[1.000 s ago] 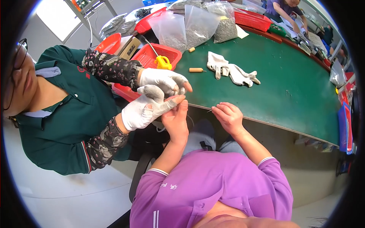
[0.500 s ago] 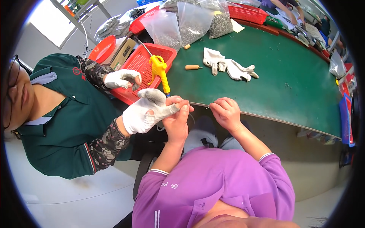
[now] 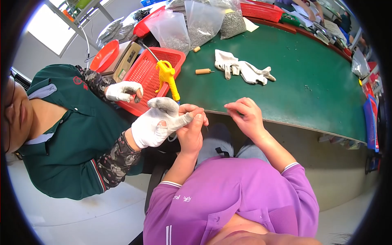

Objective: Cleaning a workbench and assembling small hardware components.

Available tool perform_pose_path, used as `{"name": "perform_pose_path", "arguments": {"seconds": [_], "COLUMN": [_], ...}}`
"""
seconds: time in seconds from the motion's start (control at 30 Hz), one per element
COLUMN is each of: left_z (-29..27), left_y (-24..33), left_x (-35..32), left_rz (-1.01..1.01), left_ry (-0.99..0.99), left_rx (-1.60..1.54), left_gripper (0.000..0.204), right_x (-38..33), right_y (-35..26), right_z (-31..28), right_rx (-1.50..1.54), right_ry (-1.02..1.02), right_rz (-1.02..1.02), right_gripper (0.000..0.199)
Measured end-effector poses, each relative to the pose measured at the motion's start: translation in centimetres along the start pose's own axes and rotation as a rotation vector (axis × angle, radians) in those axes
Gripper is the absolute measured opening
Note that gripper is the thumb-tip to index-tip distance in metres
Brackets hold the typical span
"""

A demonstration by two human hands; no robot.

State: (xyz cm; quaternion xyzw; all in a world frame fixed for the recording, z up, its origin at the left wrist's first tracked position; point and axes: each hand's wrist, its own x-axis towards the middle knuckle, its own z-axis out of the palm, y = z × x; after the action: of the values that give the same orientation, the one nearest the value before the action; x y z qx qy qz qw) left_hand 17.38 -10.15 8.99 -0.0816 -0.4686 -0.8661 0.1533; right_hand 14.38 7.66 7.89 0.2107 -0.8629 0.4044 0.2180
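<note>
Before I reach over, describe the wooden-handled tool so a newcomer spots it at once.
Start at the green tabletop and find the white gloves lying on it. Just left of them lies the wooden-handled tool, a light-brown cylinder with a thin tip pointing toward the gloves. Its longer body and that tip set it apart from the stubby tan piece farther back.

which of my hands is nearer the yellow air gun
Left. Your left hand is just below the yellow air gun in view, touching a co-worker's gloved hand; your right hand is farther off, to its right.
</note>
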Motion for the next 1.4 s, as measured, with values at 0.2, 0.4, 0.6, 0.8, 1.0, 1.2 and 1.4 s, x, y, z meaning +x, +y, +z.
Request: {"name": "perform_pose_path", "arguments": {"seconds": [0.2,0.4,0.6,0.8,1.0,1.2,1.4], "left_z": [0.0,0.5,0.2,0.1,-0.1,0.3,0.3], "left_y": [-0.4,-0.6,-0.9,-1.1,-1.4,-1.3,-1.3], "left_x": [0.1,0.5,0.7,0.7,0.6,0.8,0.9], "left_rz": [0.002,0.016,0.046,0.086,0.117,0.143,0.168], "left_ry": [0.022,-0.021,-0.062,-0.072,-0.094,-0.085,-0.089], "left_rx": [-0.086,-0.104,-0.072,-0.029,-0.015,0.043,0.054], "left_gripper": [0.015,0.019,0.017,0.018,0.018,0.019,0.019], "right_x": [0.9,1.6,2.2,2.4,2.4,2.3,2.3], "right_y": [-1.4,-3.2,-4.5,-5.3,-5.6,-5.6,-5.8], "right_z": [-1.4,-2.2,-2.2,-1.9,-1.6,-1.5,-1.5], "right_rx": [0.016,0.063,0.131,0.126,0.118,0.117,0.118], "right_ry": [0.034,0.025,0.005,-0.035,-0.052,-0.066,-0.053], "right_rz": [-0.069,-0.13,-0.162,-0.165,-0.151,-0.148,-0.151], "right_gripper": [0.022,0.021,0.02,0.018,0.016,0.016,0.016]}}
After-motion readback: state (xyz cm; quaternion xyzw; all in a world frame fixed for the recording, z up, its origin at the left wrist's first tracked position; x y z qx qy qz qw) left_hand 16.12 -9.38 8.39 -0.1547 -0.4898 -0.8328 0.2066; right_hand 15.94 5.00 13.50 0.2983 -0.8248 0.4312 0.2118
